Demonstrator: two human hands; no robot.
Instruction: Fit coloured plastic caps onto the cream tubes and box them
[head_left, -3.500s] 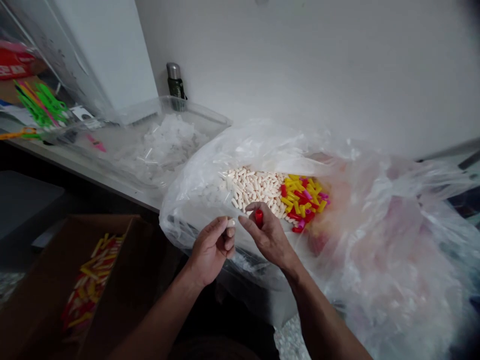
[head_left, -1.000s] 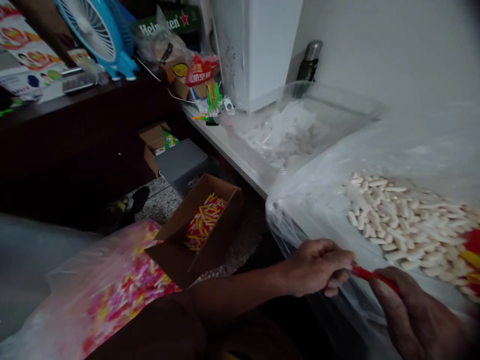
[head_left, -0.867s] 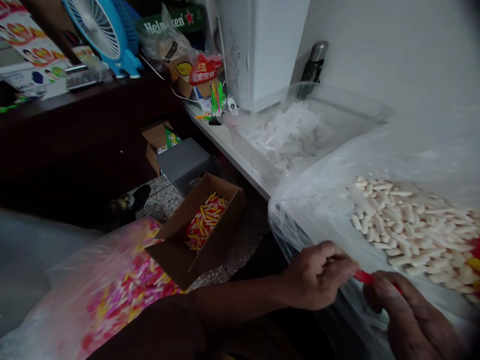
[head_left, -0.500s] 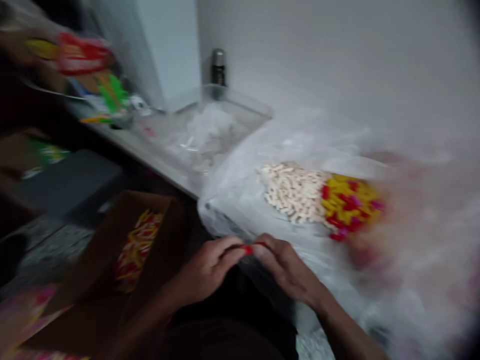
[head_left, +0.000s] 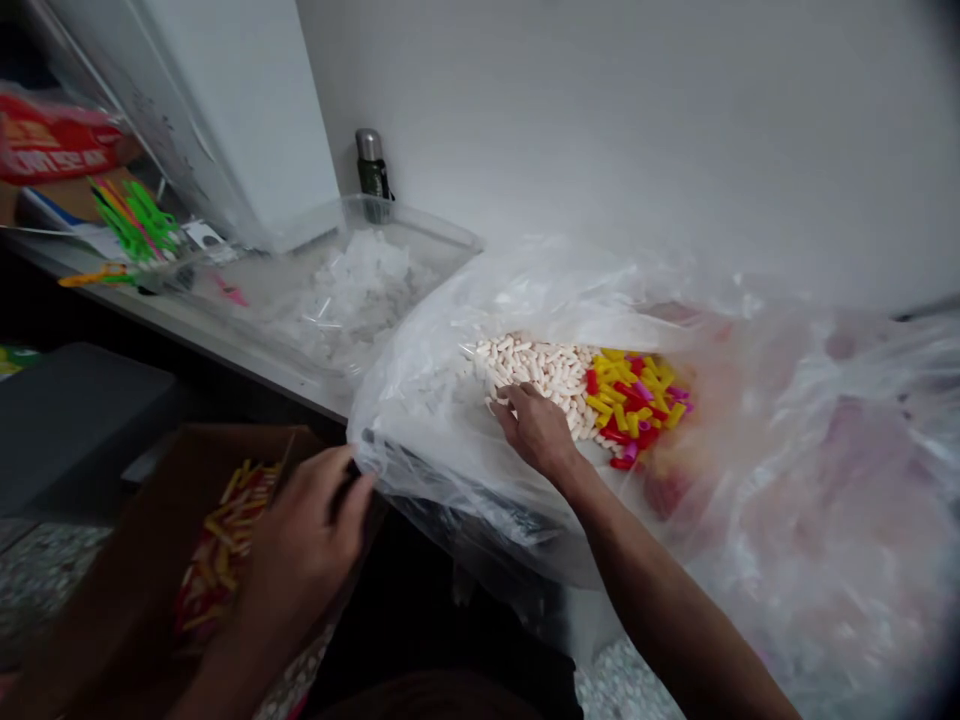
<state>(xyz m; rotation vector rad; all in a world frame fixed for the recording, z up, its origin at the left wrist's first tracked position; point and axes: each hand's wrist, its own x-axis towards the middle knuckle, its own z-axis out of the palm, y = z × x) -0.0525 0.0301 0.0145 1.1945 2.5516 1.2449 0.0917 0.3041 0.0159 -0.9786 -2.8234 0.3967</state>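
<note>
White capsule-shaped pieces (head_left: 536,365) lie heaped inside a clear plastic bag (head_left: 431,440), with red, yellow and pink tubes (head_left: 634,400) touching them on the far side. Right hand (head_left: 534,432): fingers loosely spread, resting on the white pieces, no pinch. Left hand (head_left: 307,530): fingers pressed together at the bag's edge, above a cardboard box (head_left: 127,590); any held item cannot be confirmed. Box contains yellow and red pieces (head_left: 225,550).

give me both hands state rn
left hand: curled, can't tell if holding anything
right hand: open, resting on the white tubular pieces
</note>
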